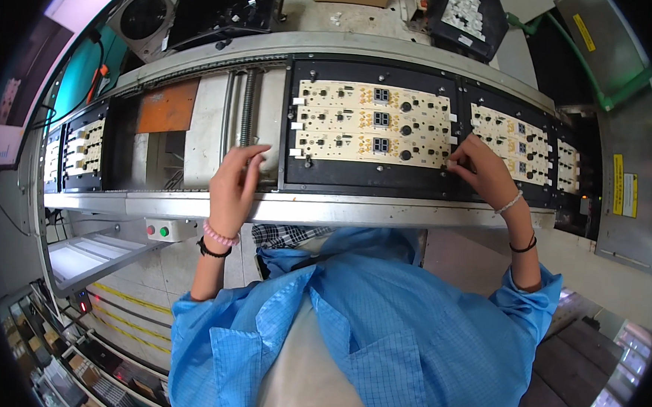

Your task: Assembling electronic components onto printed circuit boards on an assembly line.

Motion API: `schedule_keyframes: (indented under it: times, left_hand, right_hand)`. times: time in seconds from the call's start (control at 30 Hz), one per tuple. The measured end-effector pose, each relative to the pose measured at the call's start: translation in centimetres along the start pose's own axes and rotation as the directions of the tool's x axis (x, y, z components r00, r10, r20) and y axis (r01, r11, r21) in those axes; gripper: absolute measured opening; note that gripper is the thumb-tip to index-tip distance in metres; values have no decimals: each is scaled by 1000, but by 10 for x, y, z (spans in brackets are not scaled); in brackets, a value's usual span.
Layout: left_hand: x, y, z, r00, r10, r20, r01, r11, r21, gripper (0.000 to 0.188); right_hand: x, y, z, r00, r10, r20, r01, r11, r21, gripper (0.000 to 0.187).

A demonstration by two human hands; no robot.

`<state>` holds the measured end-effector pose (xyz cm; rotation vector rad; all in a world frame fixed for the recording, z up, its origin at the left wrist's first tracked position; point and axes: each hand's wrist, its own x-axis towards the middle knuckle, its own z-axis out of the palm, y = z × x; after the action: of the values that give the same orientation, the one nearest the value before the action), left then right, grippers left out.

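In front of me a black carrier frame [372,178] holds three long cream circuit boards in a stack of rows. The nearest circuit board [344,148] carries a two-digit display, a round black knob-like part and small components. White tabs stick out at the boards' ends, such as the white tab [294,153] at the lower left. My right hand [485,171] is at the lower right end of the nearest board, its fingertips pinched; what they hold is hidden. My left hand [231,186] hovers by the frame's left side, fingers bent but apart, holding nothing.
A second carrier with boards [510,144] adjoins on the right; another carrier [84,151] stands far left on the conveyor. A metal rail [325,212] runs along the near edge. Behind stand a black bin of white parts [464,14] and a black tray [226,11].
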<state>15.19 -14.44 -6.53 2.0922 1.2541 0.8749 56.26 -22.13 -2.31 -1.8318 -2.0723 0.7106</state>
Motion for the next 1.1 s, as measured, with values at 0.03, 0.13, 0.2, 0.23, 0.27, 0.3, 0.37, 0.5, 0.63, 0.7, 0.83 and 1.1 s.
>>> schedule_keyframes:
  times: [0.03, 0.13, 0.2, 0.23, 0.27, 0.3, 0.37, 0.5, 0.63, 0.7, 0.83, 1.1]
  left_hand:
    - [6, 8, -2, 999, -14, 44, 13, 999, 32, 21]
    - [30, 17, 1, 988, 112, 111, -129, 978, 165, 29]
    - [43, 7, 12, 953, 280, 115, -302, 903, 306, 37]
    - [47, 6, 14, 953, 281, 113, -302, 903, 307, 37]
    - [50, 5, 16, 953, 236, 187, -293, 873, 389, 39]
    - [53, 5, 17, 949, 184, 256, -288, 836, 467, 42]
    - [56, -2, 18, 952, 177, 251, -279, 840, 465, 43]
    - [59, 0, 17, 940, 266, 213, -338, 806, 485, 39]
    - [63, 0, 23, 916, 338, 217, -401, 727, 558, 39]
    - [61, 2, 29, 919, 326, 221, -391, 701, 596, 40]
    - [59, 9, 27, 931, 287, 226, -365, 750, 552, 44]
    - [32, 31, 27, 908, 234, 347, -402, 721, 564, 43]
  right_hand:
    - [0, 4, 0, 1000, -25, 3, 25, 1000, -2, 13]
    - [8, -2, -2, 990, 18, -141, -16, 1000, 13, 12]
    - [14, -5, 0, 988, 9, -153, -14, 1000, -27, 21]
    - [17, -5, 3, 967, -129, -220, 82, 974, -209, 28]
    - [19, -5, 6, 927, -273, -258, 159, 907, -390, 35]
    - [19, -6, 7, 926, -275, -258, 160, 906, -392, 35]
    - [17, -10, 9, 981, -150, -126, 84, 904, -419, 44]
    - [17, -15, 3, 977, -164, -139, 83, 883, -461, 43]
    - [20, -11, 11, 969, -194, -152, 65, 795, -603, 42]
    - [23, -8, 16, 964, -205, -172, 44, 756, -653, 41]
    - [19, -4, 11, 963, -178, -203, 40, 838, -544, 39]
    - [-21, -7, 6, 958, -214, -193, 80, 841, -536, 43]
